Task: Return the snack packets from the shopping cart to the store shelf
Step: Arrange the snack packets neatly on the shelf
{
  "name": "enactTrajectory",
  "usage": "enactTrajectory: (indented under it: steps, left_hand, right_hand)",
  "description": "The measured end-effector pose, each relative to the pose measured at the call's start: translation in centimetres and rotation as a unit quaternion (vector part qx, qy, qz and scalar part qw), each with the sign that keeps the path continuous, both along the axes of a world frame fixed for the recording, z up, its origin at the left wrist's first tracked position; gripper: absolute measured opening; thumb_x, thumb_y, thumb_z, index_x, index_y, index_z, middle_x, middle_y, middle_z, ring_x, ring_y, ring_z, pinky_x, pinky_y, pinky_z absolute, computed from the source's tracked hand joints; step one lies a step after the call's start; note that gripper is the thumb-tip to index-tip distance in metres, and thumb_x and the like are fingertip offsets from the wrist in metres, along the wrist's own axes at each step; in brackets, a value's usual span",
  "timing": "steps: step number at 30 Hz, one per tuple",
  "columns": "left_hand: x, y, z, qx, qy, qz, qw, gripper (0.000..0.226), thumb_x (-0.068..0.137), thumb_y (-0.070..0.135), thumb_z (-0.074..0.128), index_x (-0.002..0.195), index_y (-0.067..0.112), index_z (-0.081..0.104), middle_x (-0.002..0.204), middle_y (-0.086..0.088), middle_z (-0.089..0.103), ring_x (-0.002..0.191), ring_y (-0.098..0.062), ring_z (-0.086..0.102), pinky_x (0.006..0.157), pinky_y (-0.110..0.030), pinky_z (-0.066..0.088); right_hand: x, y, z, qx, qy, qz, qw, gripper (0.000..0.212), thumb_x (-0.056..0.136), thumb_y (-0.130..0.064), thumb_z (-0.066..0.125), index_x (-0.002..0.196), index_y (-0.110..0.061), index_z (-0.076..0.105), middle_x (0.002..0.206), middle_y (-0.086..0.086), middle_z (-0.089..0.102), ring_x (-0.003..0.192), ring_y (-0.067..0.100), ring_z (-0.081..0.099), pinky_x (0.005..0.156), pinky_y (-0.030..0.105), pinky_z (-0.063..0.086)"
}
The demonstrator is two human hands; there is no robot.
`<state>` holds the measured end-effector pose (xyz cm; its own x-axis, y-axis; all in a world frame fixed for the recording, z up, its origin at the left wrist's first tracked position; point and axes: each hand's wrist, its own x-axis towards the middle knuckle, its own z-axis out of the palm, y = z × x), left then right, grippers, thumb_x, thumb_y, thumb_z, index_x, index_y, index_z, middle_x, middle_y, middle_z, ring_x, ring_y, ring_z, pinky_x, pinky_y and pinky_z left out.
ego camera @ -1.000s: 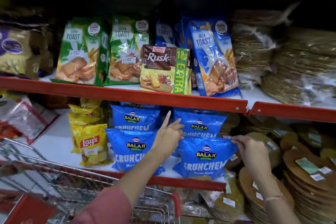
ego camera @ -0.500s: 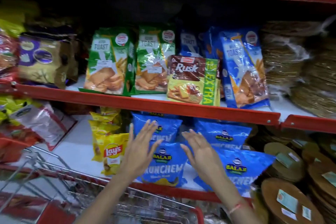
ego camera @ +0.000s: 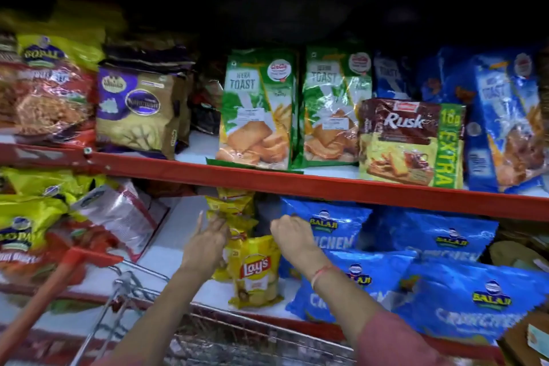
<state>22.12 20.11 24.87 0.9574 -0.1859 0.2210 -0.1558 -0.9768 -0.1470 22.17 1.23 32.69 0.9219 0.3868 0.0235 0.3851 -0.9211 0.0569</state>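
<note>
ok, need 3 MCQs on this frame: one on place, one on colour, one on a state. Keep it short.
1. Where does the Rusk packet stand?
A. in the cart
B. on the upper shelf, between green and blue toast packs
C. on the lower shelf

2. What colour are the Balaji packets on the lower shelf?
A. blue
B. green
C. red

3. What are the hands doing?
A. both resting on the cart handle
B. both raised at the stack of yellow Lay's packets
C. both inside the cart

Answers:
1 B, it sits on the upper shelf right of the green toast packs.
2 A, their wrappers are blue.
3 B, the left hand and right hand flank the Lay's stack.
</note>
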Motion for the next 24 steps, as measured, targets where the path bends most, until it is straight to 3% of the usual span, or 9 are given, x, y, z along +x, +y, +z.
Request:
enactTrajectory:
  steps: [1, 5, 10, 13, 15, 16, 18, 20, 24]
  left_hand:
    - [0.1, 0.4, 0.1, 0.003, -0.011, -0.017, 1.0, 0.055, 0.025, 0.017, 0.094, 0.074, 0.008, 0.07, 0.094, -0.014, 0.073, 0.102, -0.028, 0.065, 0.106, -0.05, 0.03]
    - [0.5, 3.5, 0.1, 0.002, -0.071, -0.05, 0.996, 0.039, 0.042, 0.002, 0.089, 0.073, 0.013, 0.068, 0.102, -0.013, 0.071, 0.107, -0.029, 0.063, 0.109, -0.042, 0.005]
    - [0.5, 6.5, 0.5, 0.005, -0.057, -0.036, 0.998, 0.039, 0.045, -0.004, 0.087, 0.073, 0.017, 0.07, 0.107, -0.012, 0.071, 0.109, -0.029, 0.062, 0.106, -0.05, 0.033]
    - [0.1, 6.5, 0.0, -0.02, -0.03, -0.011, 0.999, 0.032, 0.055, -0.003, 0.085, 0.075, 0.017, 0.069, 0.109, -0.012, 0.07, 0.113, -0.028, 0.059, 0.103, -0.053, 0.029]
    - [-0.2, 5.8, 0.2, -0.039, -0.042, -0.009, 0.998, 0.023, 0.065, 0.006, 0.081, 0.083, 0.014, 0.069, 0.113, -0.014, 0.069, 0.115, -0.03, 0.057, 0.109, -0.049, 0.026]
    - [-0.3, 5.2, 0.3, -0.048, -0.061, -0.015, 0.997, 0.021, 0.073, 0.016, 0.076, 0.091, 0.011, 0.068, 0.115, -0.015, 0.068, 0.116, -0.03, 0.056, 0.11, -0.047, 0.021]
    - [-0.6, 3.1, 1.2, -0.082, -0.075, -0.032, 0.993, 0.042, 0.084, 0.042, 0.053, 0.108, 0.009, 0.062, 0.12, -0.013, 0.065, 0.12, -0.028, 0.053, 0.109, -0.045, 0.017]
    - [-1.1, 0.0, 2.9, -0.148, -0.071, -0.079, 0.983, 0.067, 0.082, 0.061, 0.034, 0.124, 0.012, 0.051, 0.132, -0.009, 0.056, 0.13, -0.023, 0.042, 0.113, -0.044, 0.011]
    - [-1.6, -7.0, 5.6, -0.222, 0.012, -0.21, 0.952, 0.073, 0.081, 0.064, 0.038, 0.137, 0.017, 0.035, 0.151, -0.002, 0.029, 0.142, -0.011, 0.007, 0.116, -0.035, -0.007]
  right_hand:
    - [0.1, 0.1, -0.4, -0.004, 0.007, -0.003, 1.0, 0.025, 0.09, 0.004, 0.044, 0.108, -0.003, 0.06, 0.114, 0.018, 0.064, 0.109, 0.035, 0.06, 0.09, 0.043, 0.05]
    - [-0.6, 1.7, -0.9, 0.018, 0.0, 0.001, 1.0, 0.025, 0.086, 0.009, 0.047, 0.104, 0.001, 0.062, 0.108, 0.022, 0.066, 0.107, 0.037, 0.06, 0.087, 0.044, 0.051]
    - [-1.0, 4.2, -0.9, 0.026, 0.011, 0.009, 1.0, 0.027, 0.081, 0.013, 0.051, 0.104, 0.003, 0.061, 0.108, 0.023, 0.065, 0.107, 0.038, 0.059, 0.087, 0.045, 0.051]
    - [-0.7, 4.2, -1.3, 0.024, 0.032, 0.0, 0.999, 0.024, 0.085, 0.006, 0.056, 0.107, -0.003, 0.062, 0.11, 0.02, 0.066, 0.109, 0.035, 0.058, 0.089, 0.042, 0.05]
    - [-0.5, 3.2, -1.3, 0.048, 0.039, -0.007, 0.998, 0.025, 0.091, -0.016, 0.059, 0.115, -0.009, 0.059, 0.117, 0.016, 0.064, 0.118, 0.032, 0.053, 0.097, 0.038, 0.045]
    - [-0.4, 2.3, -1.2, 0.065, 0.053, -0.007, 0.996, 0.037, 0.09, -0.027, 0.06, 0.123, -0.012, 0.054, 0.126, 0.014, 0.06, 0.126, 0.031, 0.046, 0.105, 0.037, 0.038]
    - [-0.7, -0.3, -0.6, 0.099, 0.072, 0.0, 0.992, 0.064, 0.083, -0.041, 0.063, 0.137, -0.015, 0.04, 0.143, 0.01, 0.045, 0.138, 0.025, 0.03, 0.115, 0.035, 0.022]
    - [-1.1, -3.6, 0.4, 0.134, 0.066, 0.004, 0.989, 0.079, 0.078, -0.046, 0.067, 0.142, -0.014, 0.031, 0.15, 0.007, 0.035, 0.142, 0.02, 0.021, 0.118, 0.035, 0.01]
    - [-1.7, -11.0, 1.7, 0.121, 0.076, -0.058, 0.988, 0.091, 0.071, -0.053, 0.07, 0.143, -0.018, 0.027, 0.151, 0.006, 0.033, 0.142, 0.022, 0.02, 0.119, 0.039, 0.009]
